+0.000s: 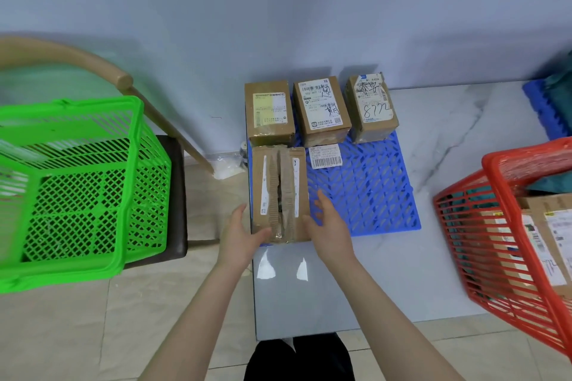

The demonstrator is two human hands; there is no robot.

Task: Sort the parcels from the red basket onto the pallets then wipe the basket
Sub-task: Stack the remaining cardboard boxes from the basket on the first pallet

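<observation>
Torn box (280, 192) on pallet (365, 189).
Straight-fingered left hand (240, 233) and right hand (329, 224) press its sides at the pallet's near-left corner.

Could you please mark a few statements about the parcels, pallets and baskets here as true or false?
1. A row of three brown cardboard boxes stands along the far edge of the blue lattice plastic pallet. True.
2. The red plastic basket holds nothing. False: cardboard parcels lie in it.
3. The left hand and right hand flank the torn-topped cardboard box on the pallet's near left corner. True.
4. The green plastic basket holds a parcel. False: no parcel shows in it.
5. The white barcode label lies on the floor. False: it lies on the blue pallet.
</observation>
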